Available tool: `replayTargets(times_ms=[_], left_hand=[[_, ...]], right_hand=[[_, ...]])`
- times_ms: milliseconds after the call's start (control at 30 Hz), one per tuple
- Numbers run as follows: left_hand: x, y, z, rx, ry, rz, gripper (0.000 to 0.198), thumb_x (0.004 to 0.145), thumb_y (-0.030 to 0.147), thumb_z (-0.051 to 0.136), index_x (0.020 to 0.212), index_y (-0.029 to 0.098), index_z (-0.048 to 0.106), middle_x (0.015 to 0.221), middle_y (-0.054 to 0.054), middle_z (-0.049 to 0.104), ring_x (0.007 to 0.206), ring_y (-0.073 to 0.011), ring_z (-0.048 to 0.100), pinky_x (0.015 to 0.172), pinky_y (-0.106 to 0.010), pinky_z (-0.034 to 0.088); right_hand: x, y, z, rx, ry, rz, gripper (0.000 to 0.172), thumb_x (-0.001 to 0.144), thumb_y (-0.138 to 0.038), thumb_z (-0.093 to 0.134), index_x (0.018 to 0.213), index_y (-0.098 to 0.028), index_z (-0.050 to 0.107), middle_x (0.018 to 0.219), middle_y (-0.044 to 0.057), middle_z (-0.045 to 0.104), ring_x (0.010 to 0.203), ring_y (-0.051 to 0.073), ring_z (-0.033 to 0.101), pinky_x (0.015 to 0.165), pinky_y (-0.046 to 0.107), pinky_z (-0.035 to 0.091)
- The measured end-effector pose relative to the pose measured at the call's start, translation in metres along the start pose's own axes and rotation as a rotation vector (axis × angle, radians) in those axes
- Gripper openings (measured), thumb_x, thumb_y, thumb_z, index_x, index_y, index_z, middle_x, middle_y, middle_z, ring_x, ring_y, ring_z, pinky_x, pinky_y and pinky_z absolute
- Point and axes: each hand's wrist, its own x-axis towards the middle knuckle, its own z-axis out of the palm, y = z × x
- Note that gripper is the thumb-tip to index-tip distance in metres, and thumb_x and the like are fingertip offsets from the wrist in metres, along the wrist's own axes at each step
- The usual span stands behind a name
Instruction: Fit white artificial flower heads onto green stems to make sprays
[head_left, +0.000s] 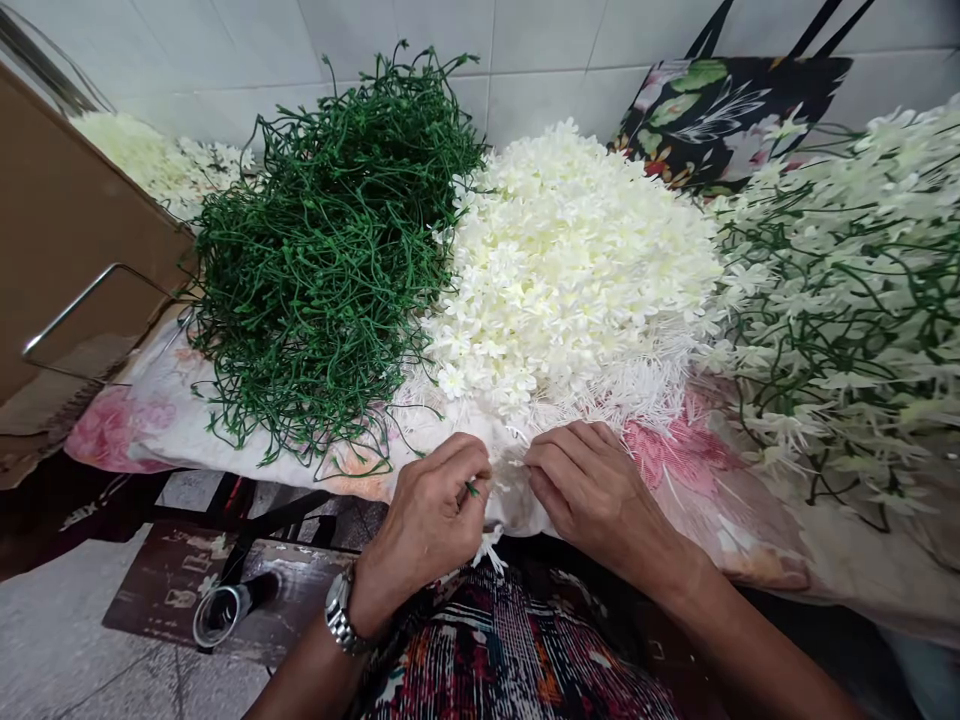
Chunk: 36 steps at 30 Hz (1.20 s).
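My left hand [431, 510] is closed in a pinch on a thin green plastic stem [472, 489], with a few white petals hanging below it. My right hand [589, 485] is curled, fingertips pressed together just right of the stem; what it holds is too small to make out. Both hands rest at the near edge of a floral cloth [161, 420]. Behind them lies a big heap of loose white artificial flowers [570, 270]. A pile of bare green stems [330, 250] sits to its left.
Finished stems with white flowers [847, 290] are heaped at the right. A brown cardboard box [67, 220] with a metal wire handle stands at the left, more white flowers [150, 160] behind it. A floral bag [720, 110] leans on the tiled wall. A metal cup [221, 612] lies below.
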Motion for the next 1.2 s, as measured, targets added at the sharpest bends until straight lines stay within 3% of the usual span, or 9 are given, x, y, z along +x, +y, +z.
replayTargets(times_ms=[67,133,267,367,533,667,867,1200], left_hand=[[0.003,0.001,0.000,-0.086,-0.056,0.036,0.019,0.075,0.001,0.045,0.072,0.018,0.054,0.088,-0.004,0.061,0.075,-0.0129,0.056,0.063,-0.024,0.042],[0.006,0.001,0.002,-0.151,-0.051,0.013,0.019,0.074,0.002,0.045,0.072,0.017,0.055,0.086,-0.004,0.062,0.076,-0.0135,0.056,0.065,-0.025,0.043],[0.009,0.004,0.003,-0.296,0.113,-0.208,0.013,0.071,0.007,0.051,0.064,0.017,0.055,0.061,0.003,0.054,0.056,-0.0098,0.049,0.052,-0.020,0.039],[0.010,0.009,0.005,-0.409,0.235,-0.370,0.010,0.069,0.013,0.055,0.060,0.017,0.057,0.054,0.004,0.053,0.049,-0.0088,0.047,0.046,-0.019,0.036],[0.012,0.017,0.009,-0.482,0.339,-0.433,0.011,0.070,0.017,0.057,0.059,0.016,0.058,0.051,0.005,0.052,0.047,-0.0077,0.044,0.045,-0.018,0.036],[0.009,0.019,0.013,-0.454,0.361,-0.409,0.010,0.071,0.016,0.057,0.061,0.016,0.059,0.049,0.006,0.051,0.044,-0.0071,0.042,0.045,-0.018,0.037],[0.003,0.016,0.018,-0.342,0.373,-0.320,0.011,0.075,0.015,0.056,0.065,0.016,0.061,0.055,0.004,0.058,0.050,-0.0090,0.051,0.048,-0.018,0.040],[-0.005,0.010,0.023,-0.124,0.393,-0.043,0.014,0.081,0.011,0.051,0.075,0.018,0.062,0.064,0.001,0.062,0.057,-0.0103,0.056,0.054,-0.020,0.044]], right_hand=[[0.000,0.000,0.001,0.049,0.026,0.007,0.016,0.085,-0.007,0.045,0.076,-0.015,0.054,0.070,0.006,0.059,0.068,0.017,0.048,0.063,0.031,0.035],[-0.001,0.001,0.000,0.104,0.067,0.028,0.015,0.086,-0.007,0.044,0.078,-0.015,0.053,0.070,0.005,0.059,0.069,0.017,0.051,0.063,0.031,0.038],[0.000,0.000,-0.007,0.201,0.181,0.085,0.011,0.085,-0.007,0.047,0.082,-0.017,0.052,0.072,0.004,0.060,0.070,0.016,0.055,0.064,0.030,0.043],[0.003,-0.007,-0.016,0.251,0.213,0.112,0.012,0.083,-0.006,0.049,0.084,-0.018,0.054,0.071,0.003,0.059,0.068,0.015,0.056,0.062,0.028,0.045],[0.009,-0.023,-0.016,0.298,0.221,0.136,0.014,0.082,-0.004,0.049,0.082,-0.016,0.057,0.071,0.004,0.059,0.069,0.014,0.056,0.063,0.027,0.047],[0.011,-0.025,-0.006,0.212,0.247,0.176,0.015,0.083,-0.004,0.048,0.077,-0.015,0.057,0.069,0.005,0.058,0.068,0.015,0.056,0.061,0.027,0.045],[0.010,-0.025,0.000,0.165,0.261,0.182,0.017,0.083,-0.003,0.047,0.076,-0.015,0.057,0.068,0.005,0.057,0.068,0.015,0.054,0.061,0.028,0.044],[0.007,-0.028,0.003,0.280,0.223,0.218,0.016,0.084,-0.007,0.045,0.079,-0.015,0.057,0.068,0.004,0.057,0.066,0.014,0.054,0.061,0.028,0.047]])
